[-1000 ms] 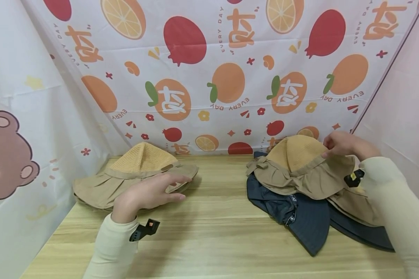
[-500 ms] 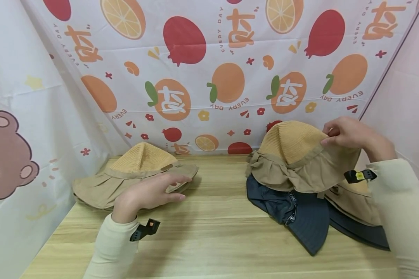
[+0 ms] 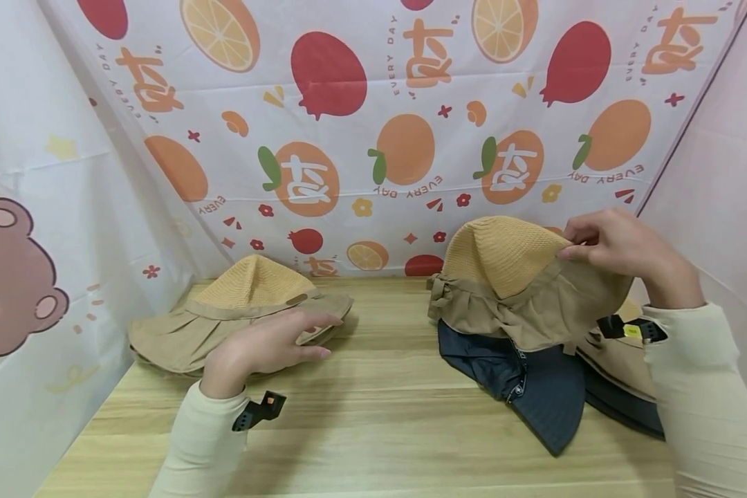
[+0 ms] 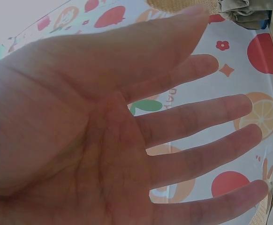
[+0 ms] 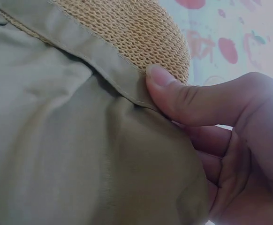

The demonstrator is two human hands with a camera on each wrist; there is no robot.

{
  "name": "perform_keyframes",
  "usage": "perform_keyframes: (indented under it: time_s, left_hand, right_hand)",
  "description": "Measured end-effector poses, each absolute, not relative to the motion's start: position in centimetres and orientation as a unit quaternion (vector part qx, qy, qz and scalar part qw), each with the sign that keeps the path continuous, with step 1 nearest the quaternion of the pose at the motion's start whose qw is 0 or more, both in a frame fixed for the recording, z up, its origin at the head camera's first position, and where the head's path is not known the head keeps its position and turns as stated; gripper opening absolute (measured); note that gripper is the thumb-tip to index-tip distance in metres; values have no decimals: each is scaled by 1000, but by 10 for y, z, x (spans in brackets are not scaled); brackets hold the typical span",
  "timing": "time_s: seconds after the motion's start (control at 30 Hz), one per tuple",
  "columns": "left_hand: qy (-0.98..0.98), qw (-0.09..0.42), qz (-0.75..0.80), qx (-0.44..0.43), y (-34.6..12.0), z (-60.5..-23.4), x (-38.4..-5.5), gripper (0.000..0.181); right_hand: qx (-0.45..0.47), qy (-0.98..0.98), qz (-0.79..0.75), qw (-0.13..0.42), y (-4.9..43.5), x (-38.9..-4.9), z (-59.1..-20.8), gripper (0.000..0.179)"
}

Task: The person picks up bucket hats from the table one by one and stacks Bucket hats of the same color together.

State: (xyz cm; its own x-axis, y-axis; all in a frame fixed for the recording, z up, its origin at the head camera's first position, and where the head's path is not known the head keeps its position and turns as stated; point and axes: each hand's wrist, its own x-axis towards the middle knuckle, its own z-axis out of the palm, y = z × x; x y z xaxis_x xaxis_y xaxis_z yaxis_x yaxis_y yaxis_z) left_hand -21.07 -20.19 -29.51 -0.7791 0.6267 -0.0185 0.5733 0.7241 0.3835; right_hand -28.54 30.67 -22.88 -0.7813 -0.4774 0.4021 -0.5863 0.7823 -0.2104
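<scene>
Held hat [image 3: 504,256]: tan cloth brim with straw crown; raised at the table's right side, in front of the fruit-print curtain [image 3: 404,155]; a gathered tie showed at the end away from the grip.
Right hand [image 3: 629,249]: pinching the held hat at the band where straw met cloth, thumb on the outer face, the other fingers behind.
Left hand [image 3: 268,349]: fingers extended and spread, holding nothing; over the near brim of the left hat [image 3: 249,287], contact uncertain.
Left hat: similar straw and tan cloth; lying crown up on the table [image 3: 380,429], well apart from the held hat.
Navy cap [image 3: 554,394]: on the table below the held hat, peak toward the near edge; whether the two touched could not be told.
Lower hat [image 3: 619,363]: tan, beside the navy cap, partly hidden by the right sleeve [image 3: 703,401].
Dark brim [image 3: 629,408]: projecting beneath the lower hat.
</scene>
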Motion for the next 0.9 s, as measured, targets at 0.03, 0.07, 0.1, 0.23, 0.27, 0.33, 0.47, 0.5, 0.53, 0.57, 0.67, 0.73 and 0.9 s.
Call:
perform_keyframes:
  time_s: [0.03, 0.07, 0.1, 0.23, 0.27, 0.33, 0.47, 0.5, 0.53, 0.57, 0.67, 0.73, 0.9]
  left_hand:
    - [926, 74, 182, 322, -202, -295, -210, 49]
    - [927, 74, 182, 320, -202, -296, -210, 49]
    - [927, 75, 181, 319, -202, -296, -210, 48]
    - [929, 77, 181, 313, -203, -297, -211, 48]
    - [929, 76, 180, 313, -203, -297, -211, 48]
    - [929, 76, 180, 314, -202, -297, -211, 49]
    - [928, 68, 177, 321, -202, -297, -211, 52]
    - [927, 66, 178, 322, -202, -297, -211, 53]
    - [928, 65, 179, 321, -202, -297, -211, 54]
    - [928, 63, 179, 321, -202, -297, -211, 56]
    - [929, 57, 182, 317, -201, -298, -210, 59]
    - [930, 51, 181, 317, -200, -298, -210, 61]
    - [928, 19, 166, 332, -196, -302, -211, 65]
  right_hand:
    - [288, -928, 169, 167, 305, -284, -228, 25]
    - [293, -925, 174, 168, 304, -283, -228, 24]
    - [294, -924, 177, 168, 302, -281, -228, 24]
    - [316, -914, 192, 169, 294, -277, -229, 23]
    - [327, -909, 197, 169, 292, -276, -231, 23]
    - [352, -896, 211, 171, 285, -276, -235, 24]
    - [394, -870, 244, 170, 272, -275, -249, 26]
    - [400, -865, 254, 166, 268, -275, -252, 26]
    - [403, -861, 262, 166, 264, -274, -256, 25]
    - [405, -859, 269, 163, 261, -273, -259, 25]
    - [407, -852, 290, 154, 251, -271, -269, 23]
    - [408, -849, 300, 149, 247, -270, -275, 23]
    - [406, -842, 333, 127, 237, -268, -285, 18]
